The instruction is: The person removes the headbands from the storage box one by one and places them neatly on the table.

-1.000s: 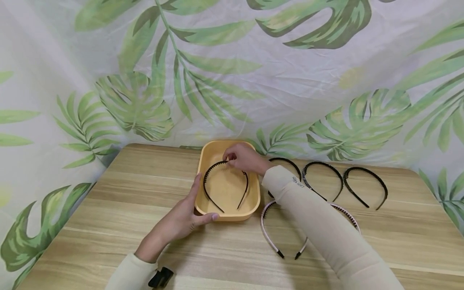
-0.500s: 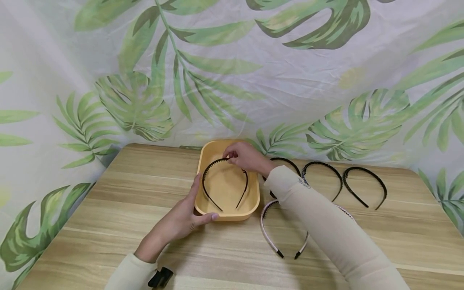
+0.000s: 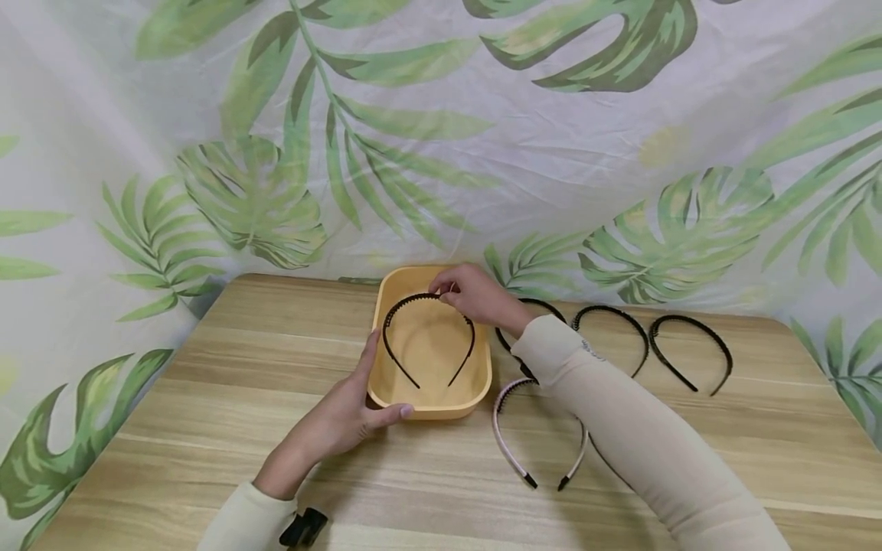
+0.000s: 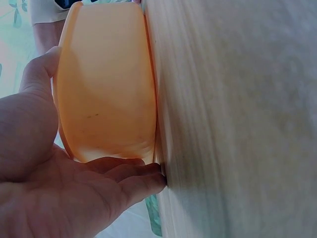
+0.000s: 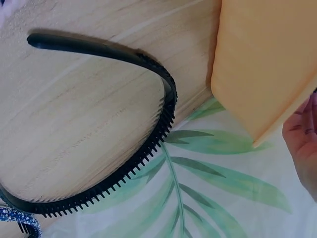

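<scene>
A black toothed headband [image 3: 387,329] is pinched at its top arch by my right hand [image 3: 475,295]. It hangs over the yellow rectangular bin [image 3: 441,413], its two ends pointing toward me. My left hand [image 3: 344,413] holds the bin's near left corner, thumb on the near side and fingers along the left wall. In the left wrist view, the fingers of the left hand [image 4: 64,193] lie against the bin wall [image 4: 109,74], near the tabletop. At the right edge of the right wrist view, only part of my right hand [image 5: 302,144] shows; the held headband is nearly hidden there.
Right of the bin lie black headbands: one partly behind my right sleeve [image 3: 544,304], another in the middle [image 3: 637,330], and one at far right [image 3: 717,338]. A pink headband [image 3: 505,448] lies nearer me. A black object [image 3: 303,528] is by my left cuff.
My right hand has lifted the headband slightly and shifted a little right; the band's ends have risen away from the bin's near edge. My left hand stays in place.
</scene>
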### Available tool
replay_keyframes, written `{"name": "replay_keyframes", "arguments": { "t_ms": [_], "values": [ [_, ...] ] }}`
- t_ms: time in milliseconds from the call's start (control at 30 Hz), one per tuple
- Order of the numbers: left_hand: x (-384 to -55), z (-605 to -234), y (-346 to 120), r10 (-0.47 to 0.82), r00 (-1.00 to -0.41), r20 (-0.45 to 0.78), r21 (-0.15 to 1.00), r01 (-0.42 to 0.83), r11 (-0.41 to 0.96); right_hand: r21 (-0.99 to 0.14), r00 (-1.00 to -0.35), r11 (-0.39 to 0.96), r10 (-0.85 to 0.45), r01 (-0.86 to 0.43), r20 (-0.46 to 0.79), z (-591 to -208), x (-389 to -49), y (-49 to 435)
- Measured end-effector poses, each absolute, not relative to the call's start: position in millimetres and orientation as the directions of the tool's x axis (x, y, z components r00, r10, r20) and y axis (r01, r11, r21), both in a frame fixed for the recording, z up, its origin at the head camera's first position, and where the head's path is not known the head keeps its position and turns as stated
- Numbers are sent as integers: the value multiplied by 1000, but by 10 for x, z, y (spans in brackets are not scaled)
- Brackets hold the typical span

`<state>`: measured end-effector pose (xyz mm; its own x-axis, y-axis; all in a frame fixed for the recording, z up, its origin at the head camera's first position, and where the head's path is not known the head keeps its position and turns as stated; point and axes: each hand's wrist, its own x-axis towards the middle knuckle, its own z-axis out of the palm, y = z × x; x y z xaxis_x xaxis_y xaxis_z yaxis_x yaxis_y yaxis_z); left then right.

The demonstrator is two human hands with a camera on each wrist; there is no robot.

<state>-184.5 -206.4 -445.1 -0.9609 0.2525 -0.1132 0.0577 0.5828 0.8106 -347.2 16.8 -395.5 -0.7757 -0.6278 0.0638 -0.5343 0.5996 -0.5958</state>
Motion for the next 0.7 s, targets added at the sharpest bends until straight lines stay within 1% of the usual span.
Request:
{"name": "replay_keyframes", "arguments": {
  "t_ms": [300, 467, 700],
  "values": [
    [-1858, -4443, -2067, 249, -960, -124, 796, 54, 603, -611, -785, 591, -614, -527, 83, -3852, -3433, 253],
    [-1852, -4434, -2070, 250, -960, -124, 798, 53, 600, -606, -782, 588, -617, -535, 92, -3829, -3418, 319],
    [-1859, -4429, -2064, 257, -960, -110, 811, 63, 581, -633, -783, 570, -615, -524, 94, -3823, -3399, 444]
  ]
}}
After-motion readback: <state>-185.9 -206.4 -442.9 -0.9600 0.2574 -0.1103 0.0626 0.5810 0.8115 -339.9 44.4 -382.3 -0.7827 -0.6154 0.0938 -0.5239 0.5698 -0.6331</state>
